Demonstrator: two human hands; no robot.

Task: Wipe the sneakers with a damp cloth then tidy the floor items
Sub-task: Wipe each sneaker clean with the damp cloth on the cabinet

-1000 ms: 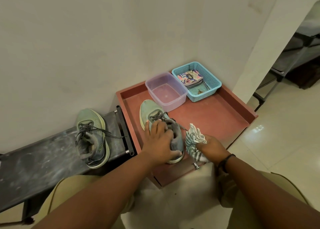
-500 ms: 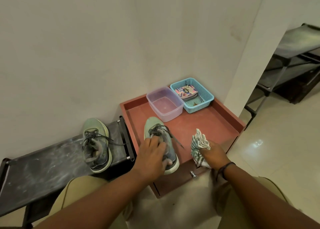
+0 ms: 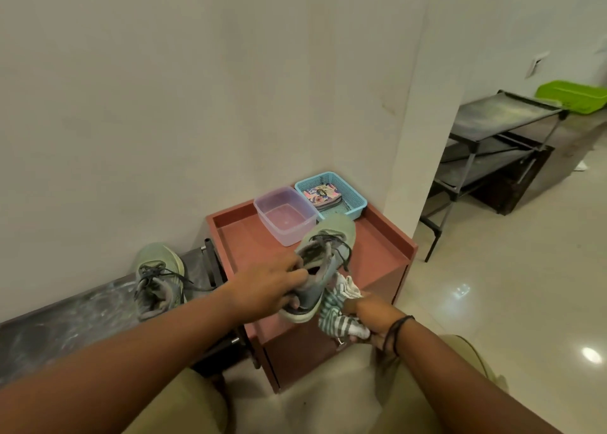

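Wiping step: left hand grips the lifted sneaker by its collar, right hand beside it clutches the striped cloth, seemingly touching the heel; next, rub along the sole.

Two green sneakers are in view, along with one striped cloth. There are one clear tub, one blue basket and two hands

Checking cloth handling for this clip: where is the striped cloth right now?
In the head view, the striped cloth is bunched in the right hand, low and right of centre, just right of the sneaker the left hand holds above the red cabinet.
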